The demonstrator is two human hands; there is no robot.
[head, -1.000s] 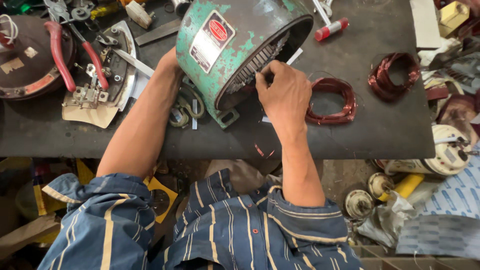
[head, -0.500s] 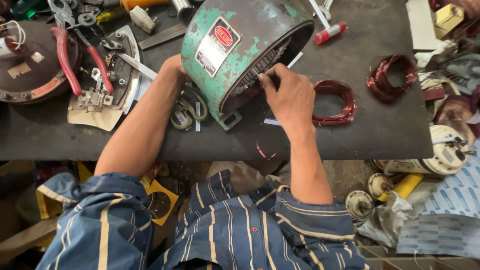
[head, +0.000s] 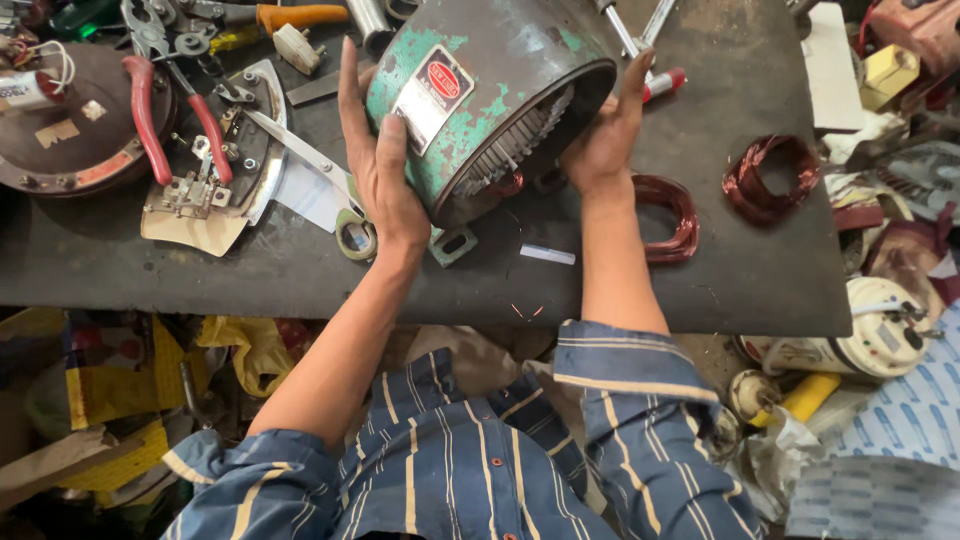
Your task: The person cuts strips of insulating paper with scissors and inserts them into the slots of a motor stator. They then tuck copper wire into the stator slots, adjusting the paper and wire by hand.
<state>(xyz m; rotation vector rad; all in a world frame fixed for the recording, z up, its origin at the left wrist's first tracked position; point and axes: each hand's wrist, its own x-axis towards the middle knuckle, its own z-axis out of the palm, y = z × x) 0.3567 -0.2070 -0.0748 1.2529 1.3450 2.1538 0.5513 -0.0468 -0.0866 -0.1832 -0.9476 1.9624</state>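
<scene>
Green motor shell (head: 490,95), gripped between left hand (head: 375,165) and right hand (head: 605,140); risk: heavy, may slip onto copper coil (head: 665,215).

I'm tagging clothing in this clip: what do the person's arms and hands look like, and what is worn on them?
Both hands, the left hand and the right hand, are bare: no gloves, rings or watch visible. The forearms are bare too. The blue shirt has thin cream and dark stripes, red buttons, and sleeves rolled up near the elbows.
</scene>
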